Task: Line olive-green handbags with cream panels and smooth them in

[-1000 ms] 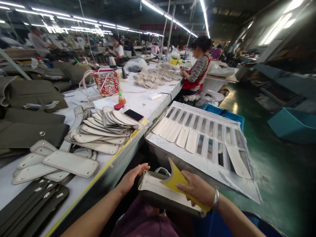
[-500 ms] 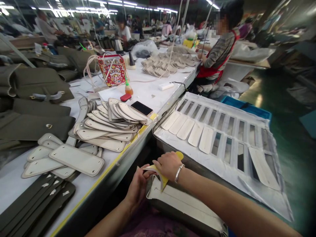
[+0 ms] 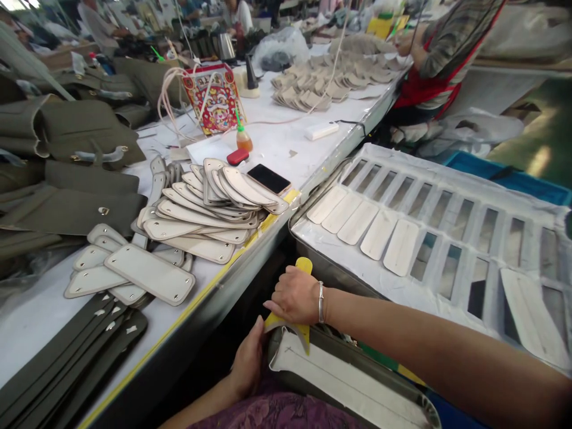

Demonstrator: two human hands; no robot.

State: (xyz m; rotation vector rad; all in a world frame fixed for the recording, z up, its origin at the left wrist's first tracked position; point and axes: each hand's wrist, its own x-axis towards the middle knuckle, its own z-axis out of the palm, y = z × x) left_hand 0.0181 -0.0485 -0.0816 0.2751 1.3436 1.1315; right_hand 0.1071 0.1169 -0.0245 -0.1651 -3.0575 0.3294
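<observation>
My right hand [image 3: 297, 295], with a silver bracelet at the wrist, is closed round a yellow scraper [image 3: 304, 266] with a concave edge. The scraper's points stand over the near-left end of a long, cream-coloured strip [image 3: 344, 375], which has a line along its length. This strip faces up on a dark olive bag piece [image 3: 375, 351] lying across my lap. My left hand [image 3: 249, 357] is closed at the left end of the bag piece, thumb up beside the scraper; its other fingers are partly hidden.
A white-covered slotted rack [image 3: 313, 235] at right bears several pale strips [image 3: 401, 247]. On the table at left lie stacked riveted panels [image 3: 149, 273], dark straps [image 3: 67, 357], a phone [image 3: 269, 179] and a glue bottle [image 3: 243, 140]. A co-worker [image 3: 451, 53] sits beyond.
My view has tipped downward. The scraper has turned in my right hand, its concave edge now facing down the strip. My left hand has drawn slightly down from the scraper.
</observation>
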